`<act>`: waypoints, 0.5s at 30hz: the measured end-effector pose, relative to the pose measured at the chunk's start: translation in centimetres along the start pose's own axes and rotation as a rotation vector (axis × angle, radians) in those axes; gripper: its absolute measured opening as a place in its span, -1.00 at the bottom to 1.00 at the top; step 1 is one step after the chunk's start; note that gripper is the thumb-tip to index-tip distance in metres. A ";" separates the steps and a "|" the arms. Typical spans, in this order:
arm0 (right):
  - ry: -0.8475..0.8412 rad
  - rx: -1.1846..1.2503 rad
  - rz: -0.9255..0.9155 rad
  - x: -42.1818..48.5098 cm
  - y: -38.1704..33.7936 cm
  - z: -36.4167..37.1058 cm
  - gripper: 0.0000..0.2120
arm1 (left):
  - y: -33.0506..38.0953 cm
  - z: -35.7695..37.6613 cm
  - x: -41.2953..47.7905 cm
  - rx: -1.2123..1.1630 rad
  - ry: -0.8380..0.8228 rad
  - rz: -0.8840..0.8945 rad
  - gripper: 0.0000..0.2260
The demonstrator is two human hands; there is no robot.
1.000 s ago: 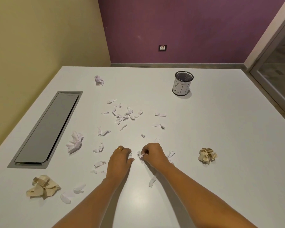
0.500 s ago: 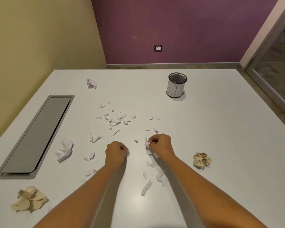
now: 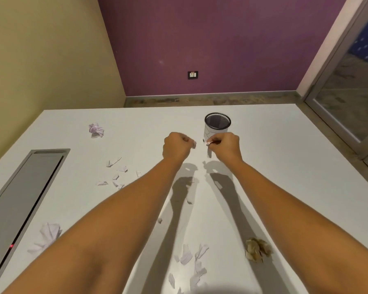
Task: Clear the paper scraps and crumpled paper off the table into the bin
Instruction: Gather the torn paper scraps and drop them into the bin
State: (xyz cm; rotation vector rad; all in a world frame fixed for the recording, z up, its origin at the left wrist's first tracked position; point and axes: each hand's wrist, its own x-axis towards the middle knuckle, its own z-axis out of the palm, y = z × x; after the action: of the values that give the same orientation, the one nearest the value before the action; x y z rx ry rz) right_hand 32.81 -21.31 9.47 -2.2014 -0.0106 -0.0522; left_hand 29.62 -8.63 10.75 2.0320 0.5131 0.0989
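Note:
Both my arms stretch far out over the white table [image 3: 285, 166]. My left hand [image 3: 175, 147] is a closed fist with a bit of white paper showing at its fingers. My right hand [image 3: 224, 146] pinches small white paper scraps, raised just in front of the black mesh bin [image 3: 217, 124], partly covering its lower wall. Several white scraps [image 3: 117, 177] lie left of my left forearm, and more scraps [image 3: 187, 254] lie between my forearms nearer me. A brown crumpled paper [image 3: 257, 249] sits by my right forearm. White crumpled balls lie at far left [image 3: 96, 130] and near left [image 3: 48, 234].
A grey recessed cable hatch [image 3: 23, 206] runs along the table's left side, with a small red light near its edge. Yellow wall to the left, purple wall with a socket [image 3: 192, 74] behind, a glass door [image 3: 348, 98] at right.
Both hands have lifted off the table with scraps and moved forward to the bin. My view has tilted up and moved closer.

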 end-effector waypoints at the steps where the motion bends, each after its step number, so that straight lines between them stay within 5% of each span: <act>1: 0.024 -0.005 -0.002 1.1 -0.1 -0.3 -0.80 | 1.0 0.5 0.8 -0.037 0.002 -0.009 -0.89; 15: 0.190 0.064 0.116 11.9 1.3 -0.9 -0.87 | 5.8 7.2 10.2 -0.048 0.029 0.003 -0.88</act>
State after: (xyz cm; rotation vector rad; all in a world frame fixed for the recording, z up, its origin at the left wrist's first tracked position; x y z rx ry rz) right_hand 44.72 -22.96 9.49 -2.1212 0.2185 -0.1933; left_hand 42.67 -12.87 10.68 1.9866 0.5214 0.1415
